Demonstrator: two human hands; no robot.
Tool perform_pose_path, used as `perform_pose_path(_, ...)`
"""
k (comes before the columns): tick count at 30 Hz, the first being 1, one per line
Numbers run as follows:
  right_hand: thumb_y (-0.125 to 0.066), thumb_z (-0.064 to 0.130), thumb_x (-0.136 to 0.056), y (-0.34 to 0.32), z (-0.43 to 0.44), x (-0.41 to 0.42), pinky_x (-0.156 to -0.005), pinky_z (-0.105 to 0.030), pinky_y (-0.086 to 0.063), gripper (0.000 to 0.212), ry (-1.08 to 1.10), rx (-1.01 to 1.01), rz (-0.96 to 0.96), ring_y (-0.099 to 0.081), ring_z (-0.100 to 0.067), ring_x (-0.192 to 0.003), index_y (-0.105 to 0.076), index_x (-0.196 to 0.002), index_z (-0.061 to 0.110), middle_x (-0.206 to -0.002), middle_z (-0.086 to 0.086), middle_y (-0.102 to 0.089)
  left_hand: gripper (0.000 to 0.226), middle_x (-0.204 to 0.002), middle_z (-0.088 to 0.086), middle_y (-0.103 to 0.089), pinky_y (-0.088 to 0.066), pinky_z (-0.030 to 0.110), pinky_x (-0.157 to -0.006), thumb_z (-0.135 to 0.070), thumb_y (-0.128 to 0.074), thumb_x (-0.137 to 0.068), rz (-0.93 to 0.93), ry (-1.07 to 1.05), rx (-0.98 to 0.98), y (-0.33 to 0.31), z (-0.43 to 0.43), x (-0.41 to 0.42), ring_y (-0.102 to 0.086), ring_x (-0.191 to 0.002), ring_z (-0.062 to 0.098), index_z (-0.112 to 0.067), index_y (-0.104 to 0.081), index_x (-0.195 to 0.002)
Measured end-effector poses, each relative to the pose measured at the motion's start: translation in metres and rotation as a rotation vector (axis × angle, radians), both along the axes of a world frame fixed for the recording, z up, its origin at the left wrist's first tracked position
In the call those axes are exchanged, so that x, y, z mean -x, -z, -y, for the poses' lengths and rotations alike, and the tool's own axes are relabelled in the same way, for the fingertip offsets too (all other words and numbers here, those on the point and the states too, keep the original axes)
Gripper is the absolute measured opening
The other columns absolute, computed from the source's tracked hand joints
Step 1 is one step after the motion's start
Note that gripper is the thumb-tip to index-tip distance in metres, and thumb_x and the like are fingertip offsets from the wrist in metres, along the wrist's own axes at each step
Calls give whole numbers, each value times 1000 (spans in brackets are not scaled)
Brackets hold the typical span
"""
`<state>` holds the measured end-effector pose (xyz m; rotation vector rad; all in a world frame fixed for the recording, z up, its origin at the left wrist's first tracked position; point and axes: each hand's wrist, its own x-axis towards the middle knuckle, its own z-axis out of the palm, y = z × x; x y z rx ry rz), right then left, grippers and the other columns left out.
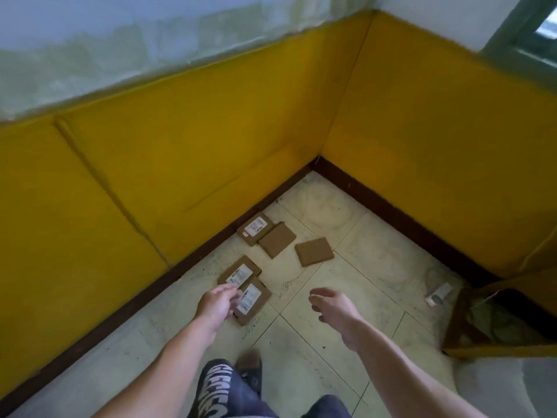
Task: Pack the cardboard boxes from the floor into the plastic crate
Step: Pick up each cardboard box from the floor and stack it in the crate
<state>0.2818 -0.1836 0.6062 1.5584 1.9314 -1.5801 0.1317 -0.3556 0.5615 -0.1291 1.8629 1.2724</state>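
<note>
The left hand (218, 303) reaches down over the nearest flat brown cardboard box with a white label (253, 300). Its fingers are loosely spread and hold nothing, likely lining up a first pick. The right hand (333, 307) hangs beside it, relaxed and empty, free to help. A second labelled box (239, 271) touches the first on the pale tiled floor (331, 342); three more flat boxes (277, 239) lie farther off by the dark skirting (187, 265). A yellow-brown open container (455, 327) at the right edge may be the crate — unclear.

- Five cardboard boxes (314, 251) are lying on the floor (391, 251).
- Three are showing white labels (239, 274); two are showing plain brown faces.
- Two hands are hovering: left hand (218, 306), right hand (334, 309).
- One white tag (437, 294) is lying apart.
</note>
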Motion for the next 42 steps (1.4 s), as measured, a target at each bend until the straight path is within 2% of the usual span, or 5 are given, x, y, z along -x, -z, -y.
perform_pose_path(22,-47,18,-90,321,-196,193,-55,-27,-33,18,-911,51,428,-48,-21,-71,-52,-74,19,-72,0,-48,21,-104,4,-68,-46,30,-83,-15,-54,-95,370,-606,268,277,-137,71,-63,-98,19,-14,-63,-114)
perform_pose_path(28,-48,32,-94,489,-180,205,-96,-35,-36,49,-983,68,454,-43,-24,-129,-42,-142,25,-149,1,-41,18,-105,2,-55,-41,20,-67,-10,-49,-96,433,-499,378,446,-124,68,-56,-88,14,-22,-58,-106)
perform_pose_path(32,-50,32,-95,585,-170,208,-88,-30,-37,59,-845,90,414,-49,-18,-110,-28,-149,27,-151,-2,-39,54,-149,4,-38,-38,20,-75,-19,-53,-97,403,-424,542,551,-120,68,-46,-124,19,-10,-36,-147)
perform_pose_path(36,-51,45,-94,653,-160,212,-108,-40,-33,70,-842,26,373,-36,-29,-138,-19,-152,24,-156,-5,-30,62,-143,20,-45,-41,33,-94,-26,-56,-92,450,-500,549,618,-119,76,-49,-126,34,-4,-34,-145)
perform_pose_path(42,-51,41,-93,694,-150,218,-67,-26,-40,45,-828,100,309,-53,-11,-86,-43,-135,26,-115,4,-56,32,-88,14,-60,-38,29,-66,-21,-48,-93,425,-510,494,646,-126,71,-44,-64,17,-6,-61,-118)
